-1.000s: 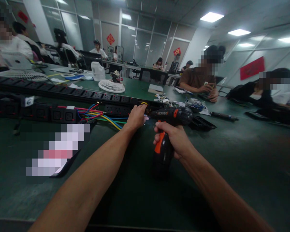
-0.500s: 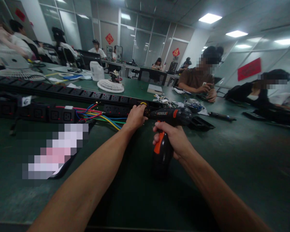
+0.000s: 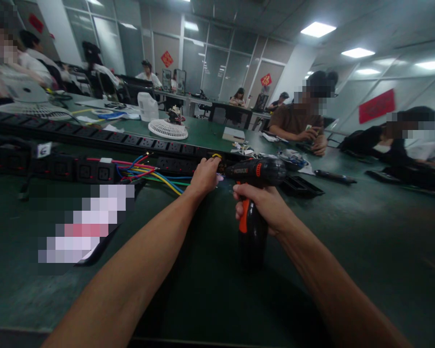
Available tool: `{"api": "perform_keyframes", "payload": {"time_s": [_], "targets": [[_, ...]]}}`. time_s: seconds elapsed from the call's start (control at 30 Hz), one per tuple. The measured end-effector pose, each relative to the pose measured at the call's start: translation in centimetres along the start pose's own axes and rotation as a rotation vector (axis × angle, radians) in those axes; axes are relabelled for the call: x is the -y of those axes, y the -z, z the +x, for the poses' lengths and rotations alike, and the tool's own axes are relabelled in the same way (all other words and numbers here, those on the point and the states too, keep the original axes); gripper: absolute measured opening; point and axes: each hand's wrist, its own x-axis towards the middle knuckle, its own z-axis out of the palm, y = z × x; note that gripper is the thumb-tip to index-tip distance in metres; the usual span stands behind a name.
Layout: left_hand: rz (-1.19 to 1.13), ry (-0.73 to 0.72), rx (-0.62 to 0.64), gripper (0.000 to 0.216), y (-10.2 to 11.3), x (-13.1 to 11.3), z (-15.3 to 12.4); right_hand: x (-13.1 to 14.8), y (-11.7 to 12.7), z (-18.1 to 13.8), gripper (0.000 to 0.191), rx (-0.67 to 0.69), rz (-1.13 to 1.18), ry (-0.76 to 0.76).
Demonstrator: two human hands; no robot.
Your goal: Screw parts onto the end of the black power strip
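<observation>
head view: your hands sit near each other over the green table (image 3: 362, 232).
left hand (image 3: 205, 176): fingers over the right end of the near strip (image 3: 176, 166), seemingly to steady it; whether they pinch or only press, you cannot tell from here.
right hand (image 3: 264, 200): clamped round the handle of the drill (image 3: 254, 232), which hangs down so the nose points left, presumably to line up with that end.
drill nose: just beside your left fingertips; any contact is hidden.
wires (image 3: 163, 181): bunched left of your left hand, away from the drill.
far strip (image 3: 130, 140): behind the near one.
tray (image 3: 300, 187): right of the drill.
</observation>
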Motion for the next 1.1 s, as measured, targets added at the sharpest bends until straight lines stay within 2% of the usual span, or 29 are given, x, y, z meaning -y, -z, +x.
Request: {"api": "perform_keyframes", "payload": {"time_s": [0.27,0.53,0.77,1.1], "targets": [[-0.007,0.011,0.010,0.059,0.2,-0.1,0.0,0.2,-0.1,-0.2,0.016,-0.019,0.031,0.015],[0.016,-0.010,0.019,0.053,0.4,-0.3,0.0,0.1,0.1,0.2,0.017,0.026,-0.060,0.029],[0.066,-0.012,0.022,0.056,0.3,-0.4,0.0,0.5,0.7,0.1,0.019,0.046,-0.062,-0.034],[0.071,-0.029,0.013,0.057,0.1,-0.2,0.1,-0.1,1.7,0.2,0.017,0.067,-0.021,-0.017]]}}
